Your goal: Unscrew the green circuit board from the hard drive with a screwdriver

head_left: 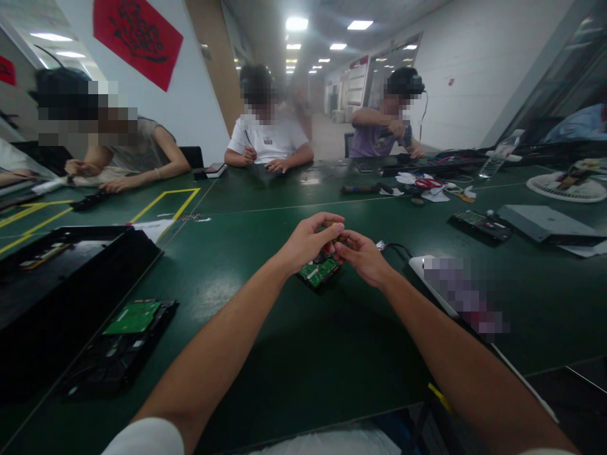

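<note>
My left hand (pixel 315 239) and my right hand (pixel 361 254) meet above the middle of the green table. Thumbs and fingers of both are closed together around something small with a touch of yellow; the fingers cover most of it, so I cannot make out what it is. Just below them lies a hard drive (pixel 318 273) with its green circuit board facing up, its far part hidden by my hands. Another hard drive (pixel 130 319), also board side up, rests on the table to the left of my left forearm.
A large black casing (pixel 61 272) stands at left. To the right are a phone-like slab (pixel 455 297), a third drive (pixel 481 225), a grey metal box (pixel 552 222), red scissors (pixel 428 183) and a bottle (pixel 500 155). Several people sit working across the table.
</note>
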A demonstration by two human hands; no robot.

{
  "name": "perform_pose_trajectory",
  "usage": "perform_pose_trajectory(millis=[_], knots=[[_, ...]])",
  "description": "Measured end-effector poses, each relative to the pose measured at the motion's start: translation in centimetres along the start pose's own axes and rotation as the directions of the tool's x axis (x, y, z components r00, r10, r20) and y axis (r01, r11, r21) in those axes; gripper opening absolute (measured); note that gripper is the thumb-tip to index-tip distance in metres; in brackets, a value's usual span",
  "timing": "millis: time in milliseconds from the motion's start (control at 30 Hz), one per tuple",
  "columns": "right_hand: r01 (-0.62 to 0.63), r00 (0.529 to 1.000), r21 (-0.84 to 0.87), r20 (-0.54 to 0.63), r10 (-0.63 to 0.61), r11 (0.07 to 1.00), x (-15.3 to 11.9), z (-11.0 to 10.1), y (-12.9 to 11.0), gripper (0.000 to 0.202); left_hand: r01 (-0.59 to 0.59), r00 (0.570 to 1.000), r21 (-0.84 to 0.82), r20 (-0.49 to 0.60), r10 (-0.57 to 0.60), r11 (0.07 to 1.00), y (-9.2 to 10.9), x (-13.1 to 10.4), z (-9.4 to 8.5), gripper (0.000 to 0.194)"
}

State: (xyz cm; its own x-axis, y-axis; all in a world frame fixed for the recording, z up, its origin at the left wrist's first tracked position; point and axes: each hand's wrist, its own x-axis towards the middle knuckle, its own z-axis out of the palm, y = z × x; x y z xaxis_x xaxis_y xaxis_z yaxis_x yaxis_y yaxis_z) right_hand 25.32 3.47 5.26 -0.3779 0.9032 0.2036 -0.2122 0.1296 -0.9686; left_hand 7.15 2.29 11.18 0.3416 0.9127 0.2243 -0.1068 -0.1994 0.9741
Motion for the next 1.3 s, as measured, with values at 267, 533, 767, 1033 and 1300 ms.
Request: perform_pose_trajectory(millis=[267,533,767,1033,1300], knots=[[-0.034,0.999,0.077,0.006,0.034,0.996,0.18,-0.19,0.30,0.041,0.063,0.998,-0.091,-0.005,-0.064,0.994,0.12,0.15,-0.04,0.018],[0.012,1.000,-0.001,0.015,-0.012,1.000,0.14,-0.24,0.39,0.034,-0.019,1.000,0.066,0.000,0.019,0.998,0.39,0.03,-0.07,0.025],[0.012,1.000,-0.003,0.005,-0.012,1.000,0.23,-0.38,0.60,0.035,-0.029,0.999,0.026,0.016,0.028,0.999,-0.31,0.13,-0.50,0.032],[-0.028,0.999,0.079,0.036,0.025,0.996,0.18,-0.26,0.46,0.039,0.015,1.000,-0.102,0.024,-0.013,0.995,-0.25,0.26,-0.18,0.020],[0.029,0.999,0.020,0.037,-0.030,0.999,0.30,-0.31,0.97,0.033,0.009,1.000,0.091,0.012,-0.010,0.996,-0.15,0.03,-0.27,0.033]])
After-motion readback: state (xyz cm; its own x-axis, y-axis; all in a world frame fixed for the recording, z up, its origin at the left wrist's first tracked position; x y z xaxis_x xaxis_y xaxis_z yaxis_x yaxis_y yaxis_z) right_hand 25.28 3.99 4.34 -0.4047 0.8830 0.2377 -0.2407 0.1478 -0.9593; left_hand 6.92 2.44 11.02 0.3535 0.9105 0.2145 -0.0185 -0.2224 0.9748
